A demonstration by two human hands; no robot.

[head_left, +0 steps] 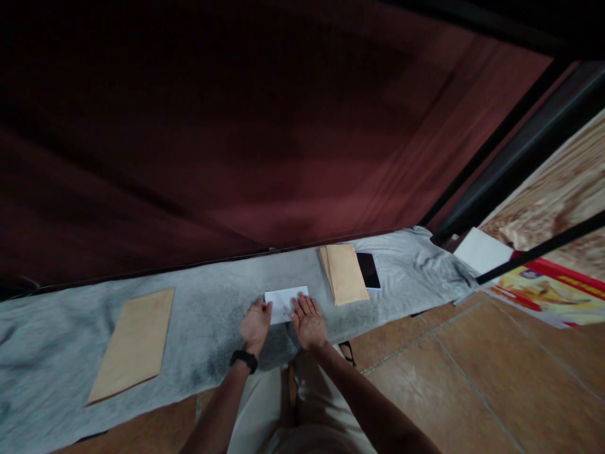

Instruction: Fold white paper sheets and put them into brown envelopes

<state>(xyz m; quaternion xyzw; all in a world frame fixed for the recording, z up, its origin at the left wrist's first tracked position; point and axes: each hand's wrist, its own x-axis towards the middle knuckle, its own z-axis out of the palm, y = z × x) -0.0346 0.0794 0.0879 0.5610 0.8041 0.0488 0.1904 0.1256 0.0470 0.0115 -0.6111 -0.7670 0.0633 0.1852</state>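
1. Pressing down on a small white folded sheet of paper (286, 303), both hands lie flat on it; the sheet sits on the grey cloth (208, 321) spread over the floor, just beyond the person's knees.
2. Its long axis runs left to right. The left hand (256, 325) covers the near-left corner, fingers curled loosely; the right hand (309, 322) rests on the near-right edge, fingers spread, no grip closed around it.
3. Counted: one white sheet, one lone tan envelope (133, 343) well to the left, one stack of tan envelopes (345, 273) just right, one black phone (368, 270) beside that stack.
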